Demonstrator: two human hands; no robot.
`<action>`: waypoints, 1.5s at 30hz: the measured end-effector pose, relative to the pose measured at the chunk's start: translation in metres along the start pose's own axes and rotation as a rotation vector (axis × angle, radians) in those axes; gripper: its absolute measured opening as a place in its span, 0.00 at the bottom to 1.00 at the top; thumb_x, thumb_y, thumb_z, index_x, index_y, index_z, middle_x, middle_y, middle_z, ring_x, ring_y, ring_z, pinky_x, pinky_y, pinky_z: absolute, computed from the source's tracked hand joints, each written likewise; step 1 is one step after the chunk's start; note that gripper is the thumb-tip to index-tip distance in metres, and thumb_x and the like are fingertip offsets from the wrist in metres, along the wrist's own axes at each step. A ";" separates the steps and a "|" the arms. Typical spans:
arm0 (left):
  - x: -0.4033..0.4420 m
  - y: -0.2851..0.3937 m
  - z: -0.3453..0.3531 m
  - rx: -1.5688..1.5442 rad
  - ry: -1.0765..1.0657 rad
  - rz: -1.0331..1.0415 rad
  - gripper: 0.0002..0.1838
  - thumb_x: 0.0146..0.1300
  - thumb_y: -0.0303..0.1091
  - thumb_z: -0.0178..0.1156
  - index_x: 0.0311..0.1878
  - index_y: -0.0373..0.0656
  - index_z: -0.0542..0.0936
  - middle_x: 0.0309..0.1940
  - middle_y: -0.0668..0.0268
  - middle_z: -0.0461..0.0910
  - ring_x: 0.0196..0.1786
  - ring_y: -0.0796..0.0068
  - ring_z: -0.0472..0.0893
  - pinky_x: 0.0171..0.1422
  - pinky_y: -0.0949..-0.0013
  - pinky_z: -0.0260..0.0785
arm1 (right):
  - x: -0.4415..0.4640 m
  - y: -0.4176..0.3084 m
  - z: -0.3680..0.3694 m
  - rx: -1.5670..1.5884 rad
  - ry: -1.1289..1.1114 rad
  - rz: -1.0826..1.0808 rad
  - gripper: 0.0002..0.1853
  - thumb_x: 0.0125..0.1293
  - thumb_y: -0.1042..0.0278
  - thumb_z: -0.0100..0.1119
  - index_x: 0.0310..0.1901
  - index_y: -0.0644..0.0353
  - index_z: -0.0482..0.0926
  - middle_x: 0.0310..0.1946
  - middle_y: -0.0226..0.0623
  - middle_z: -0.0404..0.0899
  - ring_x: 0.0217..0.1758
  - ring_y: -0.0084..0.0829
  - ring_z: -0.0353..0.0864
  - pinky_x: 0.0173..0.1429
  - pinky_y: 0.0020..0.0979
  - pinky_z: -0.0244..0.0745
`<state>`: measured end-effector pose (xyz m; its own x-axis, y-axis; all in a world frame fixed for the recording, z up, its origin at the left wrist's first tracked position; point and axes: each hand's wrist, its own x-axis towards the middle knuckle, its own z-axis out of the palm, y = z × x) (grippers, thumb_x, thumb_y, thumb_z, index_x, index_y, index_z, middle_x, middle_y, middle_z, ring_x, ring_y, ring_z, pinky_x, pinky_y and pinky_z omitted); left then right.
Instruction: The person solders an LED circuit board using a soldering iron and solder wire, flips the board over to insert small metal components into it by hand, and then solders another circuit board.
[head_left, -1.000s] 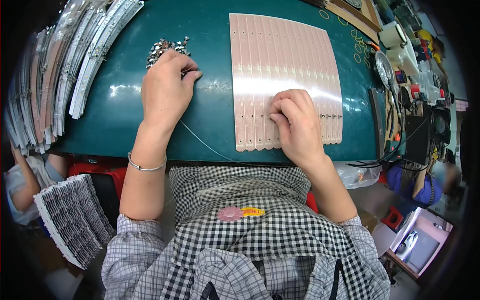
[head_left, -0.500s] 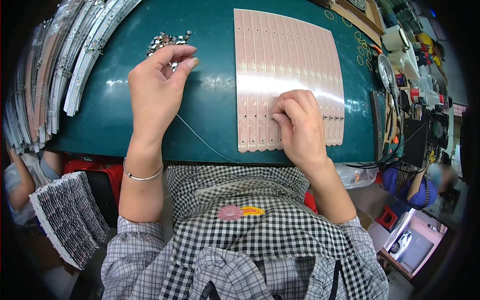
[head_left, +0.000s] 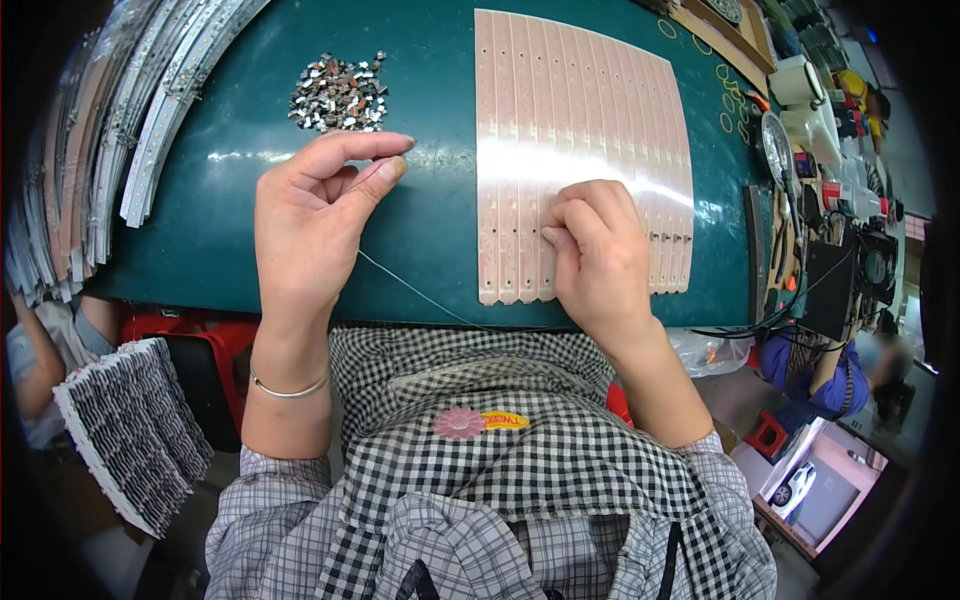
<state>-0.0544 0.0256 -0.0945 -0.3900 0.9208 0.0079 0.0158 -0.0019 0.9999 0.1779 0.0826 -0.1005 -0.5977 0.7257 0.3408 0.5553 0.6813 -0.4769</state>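
A pale pink panel of narrow, slightly curved circuit-board strips [head_left: 540,90] lies on the green table. Over its lower middle my right hand [head_left: 605,260] rests with curled fingers and thumb pressed together; what they hold, if anything, is hidden. Just right of it, small connectors [head_left: 665,237] sit in a row across the right-hand strips. My left hand [head_left: 310,215] is raised left of the panel, thumb and forefinger brought together in a pinch. Anything between those tips is too small to name. Beyond it lies a heap of small metallic connectors [head_left: 338,95].
Bundled LED strips [head_left: 165,120] are stacked along the left side. Rubber bands [head_left: 732,95] lie right of the panel. Tools, a roll [head_left: 795,82] and cables crowd the right edge. A thin wire [head_left: 410,285] runs near the table's front edge. Other people sit at both sides.
My left hand has moved back from the connector heap, toward me and slightly right, uncovering the heap. The right hand has stayed nearly in place on the panel.
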 end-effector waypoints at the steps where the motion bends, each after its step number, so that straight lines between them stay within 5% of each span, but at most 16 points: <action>1: -0.002 0.000 0.000 -0.001 -0.003 -0.001 0.08 0.61 0.20 0.65 0.43 0.34 0.84 0.32 0.71 0.81 0.28 0.92 0.71 0.32 0.86 0.62 | 0.000 -0.001 0.002 -0.026 0.002 0.002 0.09 0.45 0.85 0.62 0.28 0.64 0.74 0.34 0.40 0.75 0.40 0.44 0.74 0.46 0.39 0.72; 4: -0.009 0.001 0.002 -0.161 -0.101 -0.072 0.09 0.63 0.21 0.64 0.46 0.32 0.82 0.40 0.62 0.84 0.36 0.84 0.79 0.41 0.82 0.71 | 0.000 -0.002 0.001 -0.060 0.002 0.010 0.09 0.45 0.84 0.63 0.28 0.63 0.75 0.33 0.39 0.76 0.40 0.43 0.74 0.45 0.40 0.72; 6: -0.015 0.007 0.007 -0.277 -0.170 -0.177 0.07 0.64 0.22 0.63 0.45 0.32 0.80 0.39 0.60 0.84 0.27 0.90 0.73 0.26 0.86 0.61 | 0.001 -0.003 -0.002 -0.069 0.006 0.010 0.09 0.46 0.83 0.63 0.29 0.63 0.75 0.33 0.39 0.75 0.40 0.43 0.74 0.46 0.40 0.72; 9: -0.022 0.000 0.009 -0.491 -0.241 -0.346 0.07 0.65 0.22 0.62 0.44 0.33 0.78 0.39 0.59 0.84 0.22 0.93 0.65 0.20 0.86 0.49 | 0.001 -0.004 -0.009 -0.032 -0.022 0.000 0.09 0.46 0.82 0.64 0.31 0.62 0.77 0.33 0.38 0.76 0.41 0.42 0.74 0.46 0.39 0.73; 12: -0.030 -0.002 0.015 -0.710 -0.302 -0.498 0.06 0.66 0.25 0.61 0.44 0.35 0.77 0.34 0.64 0.81 0.19 0.92 0.60 0.20 0.85 0.49 | 0.005 -0.019 -0.022 0.134 -0.010 0.107 0.11 0.46 0.81 0.66 0.34 0.62 0.80 0.35 0.38 0.78 0.41 0.42 0.76 0.45 0.38 0.73; 21: -0.048 -0.001 0.034 -1.075 -0.457 -0.811 0.04 0.69 0.27 0.58 0.45 0.39 0.76 0.27 0.75 0.73 0.19 0.92 0.60 0.21 0.86 0.51 | 0.012 -0.040 -0.011 0.258 0.255 -0.265 0.11 0.41 0.81 0.68 0.30 0.64 0.80 0.31 0.38 0.79 0.34 0.38 0.78 0.36 0.33 0.74; 23: -0.047 -0.002 0.029 -1.066 -0.440 -0.785 0.07 0.68 0.28 0.61 0.46 0.37 0.78 0.29 0.74 0.75 0.21 0.93 0.63 0.21 0.86 0.52 | 0.010 -0.041 -0.009 0.280 0.242 -0.249 0.11 0.43 0.83 0.67 0.31 0.65 0.78 0.32 0.39 0.78 0.35 0.39 0.78 0.37 0.34 0.74; 25: -0.040 0.003 0.022 -0.583 -0.387 -0.546 0.10 0.64 0.28 0.65 0.47 0.34 0.80 0.31 0.70 0.78 0.23 0.91 0.68 0.25 0.85 0.58 | 0.008 -0.037 -0.012 0.348 0.149 -0.105 0.11 0.45 0.85 0.65 0.32 0.65 0.77 0.33 0.40 0.78 0.37 0.40 0.78 0.41 0.36 0.74; 27: -0.026 -0.002 0.012 0.039 -0.114 0.020 0.06 0.59 0.22 0.67 0.40 0.37 0.86 0.35 0.71 0.81 0.31 0.86 0.74 0.37 0.82 0.66 | 0.007 -0.025 -0.015 0.313 0.109 -0.042 0.10 0.48 0.85 0.64 0.33 0.64 0.76 0.34 0.40 0.77 0.39 0.41 0.77 0.44 0.36 0.73; 28: -0.015 -0.004 0.002 0.306 0.024 0.192 0.06 0.57 0.22 0.68 0.39 0.38 0.86 0.34 0.71 0.81 0.28 0.87 0.71 0.34 0.80 0.64 | 0.006 -0.019 -0.014 0.276 0.086 0.019 0.10 0.48 0.85 0.64 0.32 0.64 0.76 0.34 0.40 0.77 0.40 0.41 0.76 0.44 0.36 0.72; 31: 0.009 -0.011 -0.019 0.786 0.191 0.293 0.09 0.54 0.25 0.69 0.39 0.40 0.86 0.31 0.66 0.81 0.23 0.78 0.69 0.30 0.74 0.64 | 0.002 -0.009 -0.009 0.206 0.039 0.113 0.09 0.49 0.85 0.63 0.32 0.63 0.75 0.35 0.39 0.77 0.43 0.41 0.75 0.46 0.37 0.71; 37: 0.019 -0.025 -0.014 0.844 0.163 0.341 0.06 0.53 0.25 0.69 0.35 0.38 0.84 0.31 0.64 0.81 0.27 0.70 0.76 0.33 0.69 0.67 | 0.000 -0.005 0.003 0.086 -0.011 0.044 0.09 0.48 0.84 0.63 0.30 0.62 0.75 0.37 0.38 0.76 0.45 0.42 0.73 0.50 0.38 0.71; 45: 0.013 -0.023 -0.013 0.733 0.139 0.328 0.06 0.54 0.22 0.69 0.35 0.37 0.81 0.26 0.68 0.78 0.20 0.82 0.64 0.27 0.74 0.60 | 0.003 -0.006 0.003 0.041 -0.023 0.018 0.08 0.48 0.83 0.63 0.29 0.62 0.75 0.36 0.37 0.76 0.45 0.42 0.73 0.50 0.38 0.70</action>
<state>-0.0717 0.0324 -0.1170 -0.3711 0.8606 0.3488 0.7289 0.0372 0.6836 0.1709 0.0808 -0.0995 -0.6013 0.7350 0.3133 0.5420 0.6634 -0.5159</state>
